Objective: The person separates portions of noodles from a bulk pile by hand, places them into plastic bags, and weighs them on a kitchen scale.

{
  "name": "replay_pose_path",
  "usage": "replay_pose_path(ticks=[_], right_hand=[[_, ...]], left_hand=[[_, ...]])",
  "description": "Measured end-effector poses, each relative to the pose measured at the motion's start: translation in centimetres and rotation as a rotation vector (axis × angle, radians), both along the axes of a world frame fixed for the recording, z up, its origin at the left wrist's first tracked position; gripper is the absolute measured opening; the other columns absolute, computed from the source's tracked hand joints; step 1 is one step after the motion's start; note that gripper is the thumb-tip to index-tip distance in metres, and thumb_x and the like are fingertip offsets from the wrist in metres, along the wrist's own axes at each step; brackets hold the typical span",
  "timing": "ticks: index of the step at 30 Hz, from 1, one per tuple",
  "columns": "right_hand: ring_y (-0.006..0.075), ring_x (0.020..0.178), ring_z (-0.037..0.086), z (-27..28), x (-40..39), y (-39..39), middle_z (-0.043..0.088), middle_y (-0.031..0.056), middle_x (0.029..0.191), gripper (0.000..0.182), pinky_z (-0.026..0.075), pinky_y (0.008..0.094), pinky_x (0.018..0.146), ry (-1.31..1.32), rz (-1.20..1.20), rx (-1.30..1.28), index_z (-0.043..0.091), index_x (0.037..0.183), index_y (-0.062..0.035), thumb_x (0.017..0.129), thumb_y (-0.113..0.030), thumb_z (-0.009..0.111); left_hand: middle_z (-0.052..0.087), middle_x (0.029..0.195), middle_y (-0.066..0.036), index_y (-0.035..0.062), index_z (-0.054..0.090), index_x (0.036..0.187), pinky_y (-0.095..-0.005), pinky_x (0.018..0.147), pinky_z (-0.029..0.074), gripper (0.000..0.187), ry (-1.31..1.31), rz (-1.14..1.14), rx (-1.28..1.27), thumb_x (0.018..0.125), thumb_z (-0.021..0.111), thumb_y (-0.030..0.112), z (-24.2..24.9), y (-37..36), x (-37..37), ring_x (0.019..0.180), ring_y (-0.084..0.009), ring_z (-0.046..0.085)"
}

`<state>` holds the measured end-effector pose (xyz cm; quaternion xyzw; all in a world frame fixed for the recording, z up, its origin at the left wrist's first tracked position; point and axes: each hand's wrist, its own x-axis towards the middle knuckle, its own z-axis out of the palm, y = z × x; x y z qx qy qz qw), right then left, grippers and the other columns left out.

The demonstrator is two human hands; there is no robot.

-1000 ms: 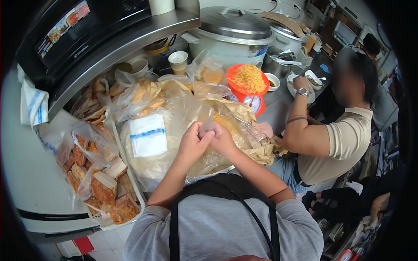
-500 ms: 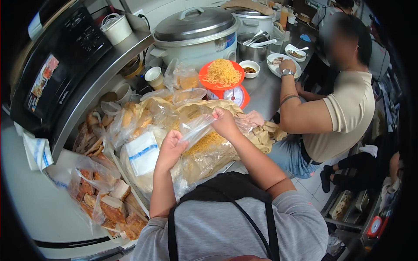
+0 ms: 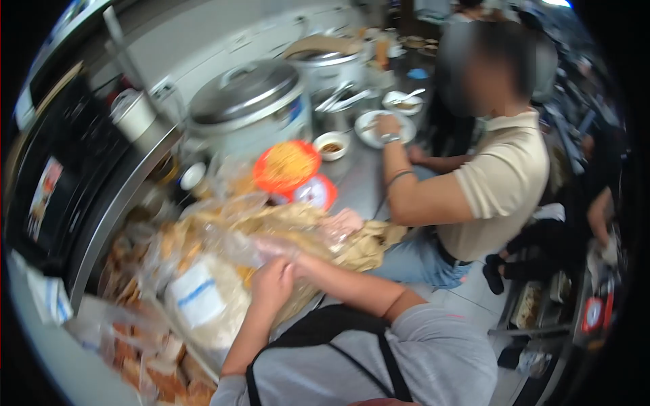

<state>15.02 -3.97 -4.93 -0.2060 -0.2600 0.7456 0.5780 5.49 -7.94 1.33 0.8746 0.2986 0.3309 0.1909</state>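
My left hand (image 3: 272, 281) is closed, bunching the mouth of a clear plastic bag (image 3: 238, 245) at my right wrist. My right hand (image 3: 271, 250) appears to be inside that bag, pointing left; blur and plastic hide its fingers. Beneath both hands lies crumpled brown paper (image 3: 371, 249) with clear plastic sheeting. A little yellow noodle shows between the folds. Beyond them, a mound of thin yellow noodles (image 3: 290, 164) rests on the orange tray of a kitchen scale (image 3: 313, 193). A folded white cloth with a blue stripe (image 3: 196, 295) lies left of my hands.
A large lidded cooker (image 3: 247, 108) stands at the back, near a bowl of dark sauce (image 3: 332, 145). A co-worker (image 3: 497, 169) sits close on the right, one hand over a white plate (image 3: 371, 137). Bagged browned food pieces (image 3: 162, 375) lie lower left.
The view has swung to the right. My right hand has gone from pulling at the bag's edge to inside it, and my left hand has closed at the wrist.
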Motion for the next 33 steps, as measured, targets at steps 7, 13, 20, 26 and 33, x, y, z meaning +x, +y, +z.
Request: replay_pose_path(ticks=[7, 13, 20, 26, 33], right_hand=[[0.0114, 0.081, 0.047, -2.3, 1.5, 4.7, 0.050, 0.0043, 0.093, 0.026, 0.040, 0.0221, 0.073, 1.013, 0.116, -0.056, 0.047, 0.102, -0.0055, 0.088, -0.026, 0.040], [0.0143, 0.105, 0.035, 1.9, 2.2, 3.9, 0.037, 0.0074, 0.115, 0.040, 0.027, 0.0246, 0.089, 0.496, -0.019, 0.086, 0.034, 0.117, -0.0031, 0.084, -0.023, 0.045], [0.0201, 0.122, 0.025, 9.1, 8.5, 2.4, 0.025, 0.0152, 0.131, 0.065, 0.019, 0.0266, 0.100, -0.894, -0.655, 0.641, 0.021, 0.129, -0.0004, 0.075, -0.018, 0.053], [0.0298, 0.110, 0.037, 8.3, 14.3, 7.5, 0.041, 0.0226, 0.114, 0.060, 0.031, 0.0328, 0.092, -1.995, -0.744, 0.438, 0.038, 0.117, -0.0003, 0.064, -0.020, 0.058], [0.0248, 0.110, 0.039, 5.1, 13.3, 12.8, 0.040, 0.0129, 0.117, 0.060, 0.030, 0.0330, 0.093, -2.133, -0.527, 0.478, 0.037, 0.118, -0.0075, 0.068, -0.031, 0.058]], left_hand=[[0.052, 0.059, -0.011, 0.0029, 0.050, 0.076, -0.0300, 0.050, 0.041, 0.003, -0.207, -0.083, -0.250, 0.074, 0.051, 0.005, -0.8, 0.0, 1.2, 0.052, -0.0239, 0.053], [0.050, 0.058, -0.008, 0.0031, 0.048, 0.076, -0.0280, 0.049, 0.040, 0.004, -0.297, -0.424, -0.335, 0.074, 0.051, 0.003, 0.4, 0.5, 1.4, 0.051, -0.0192, 0.050], [0.048, 0.073, -0.002, 0.0055, 0.047, 0.087, -0.0236, 0.058, 0.040, 0.014, 0.058, -0.588, -0.319, 0.074, 0.052, 0.003, 3.7, 4.7, 3.0, 0.064, -0.0094, 0.046], [0.048, 0.102, -0.014, 0.0040, 0.037, 0.117, -0.0332, 0.083, 0.037, 0.047, -0.232, -0.181, -0.344, 0.078, 0.052, 0.025, 3.2, 18.5, 8.5, 0.094, -0.0233, 0.048], [0.039, 0.118, -0.026, -0.0029, 0.041, 0.115, -0.0379, 0.095, 0.027, 0.055, 0.024, -0.213, -0.365, 0.084, 0.032, 0.042, -3.4, 26.3, 14.9, 0.112, -0.0354, 0.036]])
